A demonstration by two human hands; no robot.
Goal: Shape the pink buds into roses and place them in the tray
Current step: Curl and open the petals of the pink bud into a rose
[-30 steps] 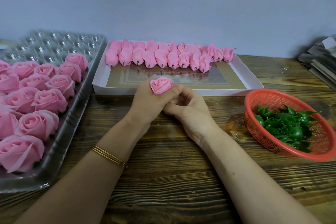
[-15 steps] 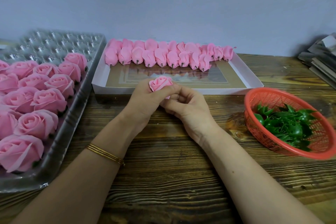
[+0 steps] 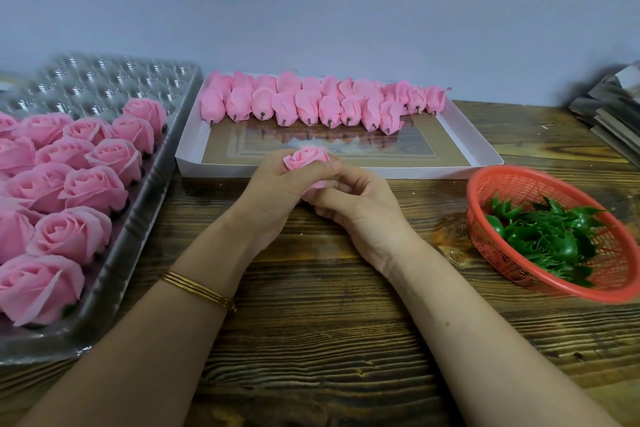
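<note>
A half-opened pink bud point(image 3: 306, 158) is held over the near wall of a shallow white cardboard box point(image 3: 346, 170), at the middle of the dark-grained wooden counter point(image 3: 311, 340). The fingers of the left hand point(image 3: 273, 191) are curled round its lower part. Those of the right hand point(image 3: 360, 204) are pinched against its base from the right, so both hands are clamped on the one bud. It has not yet been brought to the clear moulded plastic tray point(image 3: 114, 288) on the left.

The petals look thin and soft, so they could be creased or torn if squeezed too hard, and a lopsided rose would result if only one side were spread. The finished pink roses point(image 3: 93, 185) are packed touching one another. A neighbour could therefore be crushed or knocked out of its cup if the new rose were pushed in carelessly or the left forearm were dragged across the near row.

Counted:
- one bud in hand
- about thirteen finished roses in view, with more cut off at the left edge
- roughly twenty unshaped pink buds point(image 3: 308, 106) in two overlapping rows at the far side of the box, too overlapped for an exact count
- one tray and one box
- one round red plastic mesh basket point(image 3: 554, 177) on the right, holding a heap of green plastic leaf pieces point(image 3: 547, 236) that cannot be counted
</note>
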